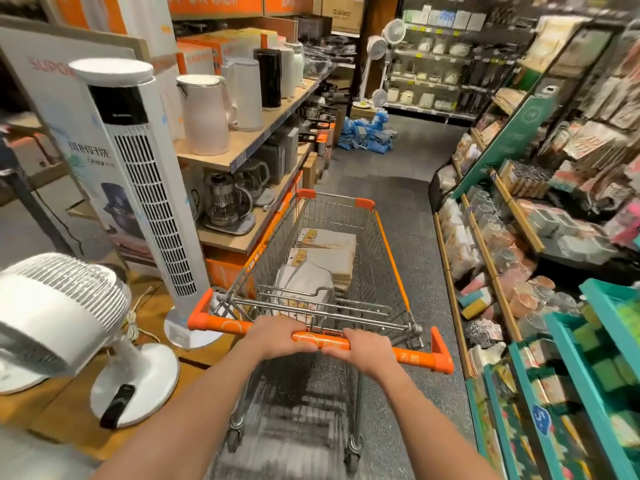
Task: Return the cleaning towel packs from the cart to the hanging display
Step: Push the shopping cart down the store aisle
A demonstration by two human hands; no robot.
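1. Wire-mesh shopping cart with orange plastic trim (388, 244) stands in a store aisle on a dark speckled floor (408, 188), its front end pointing down the aisle.
2. Left hand (277, 336) is curled over the orange cart handle bar (412, 356), left of the bar's middle, gripping it.
3. Right hand (367, 348) grips the same bar just right of the middle, fingers wrapped around it. The two hands lie close together, nearly touching.
4. Flat beige-and-grey cleaning towel packs with yellow labels (325, 258) lie stacked inside the cart basket, from its middle toward the front end. A grey-white pack lies nearest the handle end, partly behind the folded child-seat wires.
5. Left of the cart: tall white tower fan with a black top panel (138, 188) standing on a low wooden platform (69, 410), beside a round white pedestal fan (59, 323).
6. Behind the tower fan: wooden shelf (242, 147) carrying white and black electric kettles (204, 116); glass kettles on the shelf below.
7. Right of the cart: teal-framed display racks (595, 358) with sponges and packaged goods; hanging packets above, blurred.
8. Far end of the aisle: pile of blue packages (367, 131) on the floor.
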